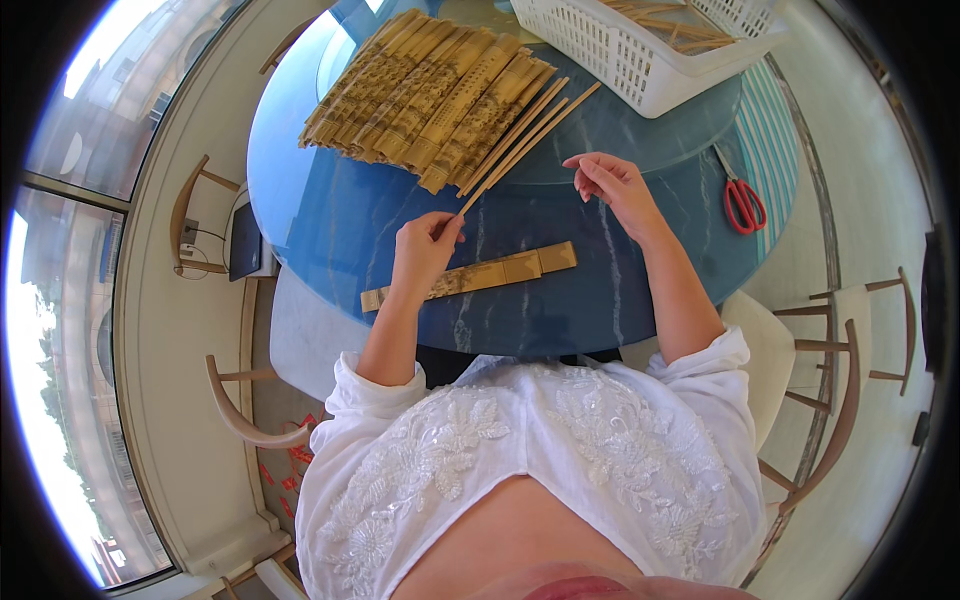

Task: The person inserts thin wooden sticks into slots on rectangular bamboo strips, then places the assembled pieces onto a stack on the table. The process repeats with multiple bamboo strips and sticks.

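Observation:
Between its thumb and fingertips, my left hand [425, 248] pinches the near end of a slim wooden chopstick [535, 138]. Another chopstick [513, 136] lies beside it, along the right side of a pile of gold patterned paper sleeves [430, 95]. My right hand [612, 187] hovers over the blue tabletop, right of the chopsticks, fingers bent but apart and nothing in them. Closer to me, a gold sleeve [520, 266] lies flat with another overlapping it, partly behind my left wrist.
A white perforated basket [655, 75] with loose wooden sticks stands at the far right of the round blue marbled table [560, 320]. Red-handled scissors [742, 203] lie at the table's right, near a striped mat [780, 150]. Chairs [840, 400] stand around.

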`<state>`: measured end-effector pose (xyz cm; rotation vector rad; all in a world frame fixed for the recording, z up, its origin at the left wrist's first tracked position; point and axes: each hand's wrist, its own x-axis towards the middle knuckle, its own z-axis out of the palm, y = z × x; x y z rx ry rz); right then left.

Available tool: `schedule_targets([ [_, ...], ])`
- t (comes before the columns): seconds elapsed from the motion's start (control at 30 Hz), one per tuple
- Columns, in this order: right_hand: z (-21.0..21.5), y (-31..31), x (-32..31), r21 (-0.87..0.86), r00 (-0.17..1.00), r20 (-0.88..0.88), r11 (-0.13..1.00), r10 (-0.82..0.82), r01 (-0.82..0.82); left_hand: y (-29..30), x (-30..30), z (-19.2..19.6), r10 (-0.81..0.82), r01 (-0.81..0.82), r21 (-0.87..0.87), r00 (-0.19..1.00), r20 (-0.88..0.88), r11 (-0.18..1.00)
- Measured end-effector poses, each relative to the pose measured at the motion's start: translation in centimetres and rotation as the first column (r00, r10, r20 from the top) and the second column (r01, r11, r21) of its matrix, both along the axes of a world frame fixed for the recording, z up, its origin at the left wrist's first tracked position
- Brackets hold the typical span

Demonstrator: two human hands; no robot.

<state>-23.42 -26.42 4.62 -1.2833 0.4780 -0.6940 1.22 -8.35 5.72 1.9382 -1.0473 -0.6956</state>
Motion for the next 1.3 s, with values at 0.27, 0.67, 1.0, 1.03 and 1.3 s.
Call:
schedule_targets([
  [0.27, 1.1, 1.8, 0.7, 0.02, 0.995, -0.088, 0.999, 0.045, -0.043, 3.4, -3.2, 1.1, -0.054, 0.067, -0.185, 0.996, 0.073, 0.98],
  [0.67, 0.2, -1.3, -1.1, 0.212, 0.868, 0.268, 0.904, -0.418, 0.37, 3.7, -4.4, 0.9, -0.387, 0.526, -0.119, 0.743, 0.546, 0.842],
  [1.0, 0.5, -1.2, -1.3, 0.108, 0.835, 0.225, 0.864, -0.503, 0.491, 1.6, -5.3, -0.7, -0.48, 0.625, -0.099, 0.682, 0.552, 0.774],
  [1.03, 0.5, -1.1, -1.3, 0.099, 0.836, 0.218, 0.864, -0.504, 0.495, 1.3, -5.3, -0.8, -0.491, 0.627, -0.093, 0.686, 0.537, 0.774],
  [1.3, 0.4, -0.9, -1.2, 0.04, 0.859, 0.201, 0.88, -0.471, 0.473, 0.9, -5.0, -1.2, -0.535, 0.634, -0.082, 0.709, 0.46, 0.769],
])
